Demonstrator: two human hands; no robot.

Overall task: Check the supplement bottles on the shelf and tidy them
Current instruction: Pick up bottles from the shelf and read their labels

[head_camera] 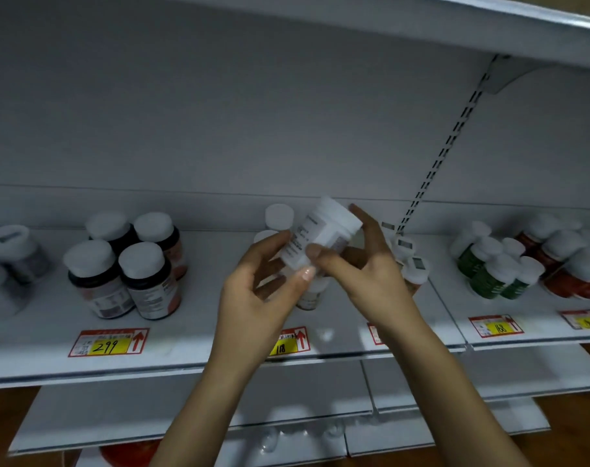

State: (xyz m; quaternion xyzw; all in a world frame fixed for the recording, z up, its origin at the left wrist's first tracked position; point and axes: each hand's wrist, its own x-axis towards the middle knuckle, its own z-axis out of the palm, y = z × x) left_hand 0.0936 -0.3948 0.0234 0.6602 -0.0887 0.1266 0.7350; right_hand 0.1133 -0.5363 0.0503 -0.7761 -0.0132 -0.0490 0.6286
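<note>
Right hand (364,264) and left hand (256,291) hold a tilted white bottle (320,230).

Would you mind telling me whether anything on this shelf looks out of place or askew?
The white bottle is off the shelf, held tilted between the left hand and right hand. The green-labelled bottles stand bunched unevenly rather than in a row. Nothing looks spilled or damaged.

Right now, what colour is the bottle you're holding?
The held bottle is white, with small grey print on its label; the head view shows it.
</note>
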